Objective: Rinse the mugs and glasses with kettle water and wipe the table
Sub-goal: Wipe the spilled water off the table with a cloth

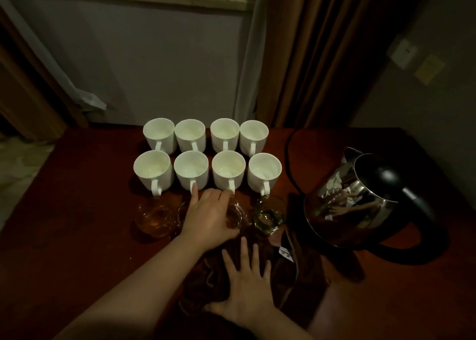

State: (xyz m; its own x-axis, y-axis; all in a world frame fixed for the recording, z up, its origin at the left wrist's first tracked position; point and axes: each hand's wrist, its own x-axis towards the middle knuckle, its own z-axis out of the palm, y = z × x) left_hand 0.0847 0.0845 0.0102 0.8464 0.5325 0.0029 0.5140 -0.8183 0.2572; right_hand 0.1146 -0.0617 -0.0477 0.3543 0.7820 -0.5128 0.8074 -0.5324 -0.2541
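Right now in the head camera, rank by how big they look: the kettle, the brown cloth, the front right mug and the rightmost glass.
1. kettle, nearer the camera than the mug and glass
2. brown cloth, partly hidden under the right hand, so first and second are unsure
3. front right mug
4. rightmost glass, close to the mug

Eight white mugs (207, 154) upright on dark red desk (77, 211), two rows of four, handles toward viewer. Clear glasses just in front of mugs' near row: one at left (154, 217), one at right (269, 214), one between (235, 214) (partly hidden). Steel kettle (360, 203) with black lid and handle right of mugs. Brown cloth (296, 270) in front of glasses.
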